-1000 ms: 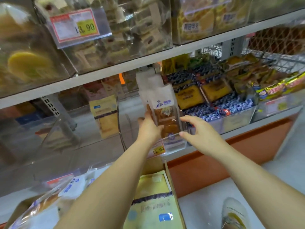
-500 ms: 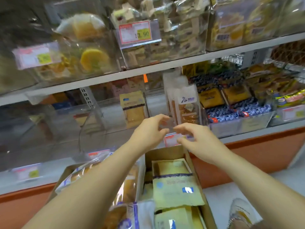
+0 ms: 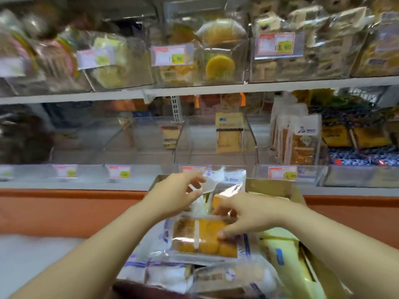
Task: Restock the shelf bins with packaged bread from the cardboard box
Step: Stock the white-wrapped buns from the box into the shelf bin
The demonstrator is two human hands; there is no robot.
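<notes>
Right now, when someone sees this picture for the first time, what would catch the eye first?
The two hands in the centre: the left hand pinches the wrapper of a bread package and the right hand grips its lower part, over the cardboard box. Behind them, one clear shelf bin shows a single yellow packet.

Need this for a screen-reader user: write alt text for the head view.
Two hands work in a cardboard box of packaged bread: the left hand pinches a clear wrapper, the right hand grips a bread packet. Behind, a clear shelf bin holds one yellow packet.
</notes>
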